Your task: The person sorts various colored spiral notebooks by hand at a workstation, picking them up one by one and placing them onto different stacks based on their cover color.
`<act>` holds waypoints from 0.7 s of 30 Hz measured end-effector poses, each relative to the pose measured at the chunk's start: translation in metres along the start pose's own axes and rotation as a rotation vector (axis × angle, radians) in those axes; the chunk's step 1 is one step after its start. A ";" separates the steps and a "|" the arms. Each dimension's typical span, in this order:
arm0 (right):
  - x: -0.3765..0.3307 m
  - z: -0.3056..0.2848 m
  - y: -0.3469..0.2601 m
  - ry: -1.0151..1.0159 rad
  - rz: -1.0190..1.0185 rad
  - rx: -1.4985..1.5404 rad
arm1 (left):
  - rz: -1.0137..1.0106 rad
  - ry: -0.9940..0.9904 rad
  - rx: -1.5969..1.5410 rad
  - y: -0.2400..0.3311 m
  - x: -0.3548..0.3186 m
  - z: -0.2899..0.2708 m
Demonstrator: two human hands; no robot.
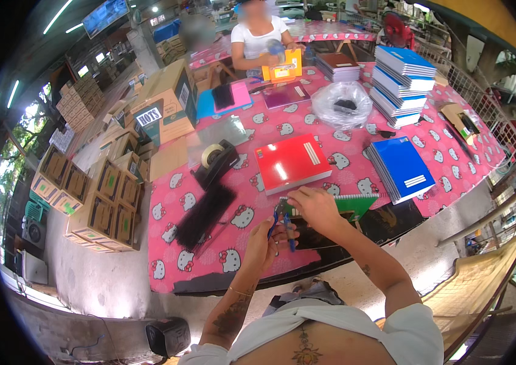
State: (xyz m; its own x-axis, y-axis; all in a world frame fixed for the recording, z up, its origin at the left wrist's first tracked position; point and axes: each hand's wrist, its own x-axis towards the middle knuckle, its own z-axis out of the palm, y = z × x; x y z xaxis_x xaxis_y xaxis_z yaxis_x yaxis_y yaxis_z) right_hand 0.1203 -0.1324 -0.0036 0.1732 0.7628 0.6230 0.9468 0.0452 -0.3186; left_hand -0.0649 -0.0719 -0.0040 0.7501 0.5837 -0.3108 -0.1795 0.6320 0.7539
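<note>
Blue-handled pliers (pixel 287 222) are being held by the left hand (pixel 267 240), its grip wrapped round the parted handles; their head is being pointed toward twelve o'clock; a green notebook (pixel 364 205), near the five-o'clock edge of the pink table (pixel 206 275), is being aligned nine-to-three; its spiral edge is being touched by the right hand (pixel 315 208), whose grip's closure cannot be told; the table is being flanked by cartons (pixel 109 204) at nine o'clock.
</note>
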 end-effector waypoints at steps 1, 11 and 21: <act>0.000 -0.001 0.000 -0.010 0.007 0.004 | -0.001 -0.002 0.001 0.000 0.002 -0.003; -0.036 -0.072 0.064 -0.235 0.090 -0.089 | 0.651 0.157 1.605 -0.033 0.019 -0.101; -0.085 -0.228 0.358 0.415 0.822 0.316 | 0.680 0.372 1.548 -0.043 0.088 -0.104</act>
State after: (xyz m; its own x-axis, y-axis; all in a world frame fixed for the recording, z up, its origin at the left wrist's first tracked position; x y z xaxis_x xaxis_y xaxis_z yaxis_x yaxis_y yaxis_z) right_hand 0.5066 -0.3277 -0.0078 0.8867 0.3483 0.3041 0.3824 -0.1827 -0.9057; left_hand -0.0574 0.0058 -0.1238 0.5906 0.7344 0.3344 0.5195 -0.6632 0.5388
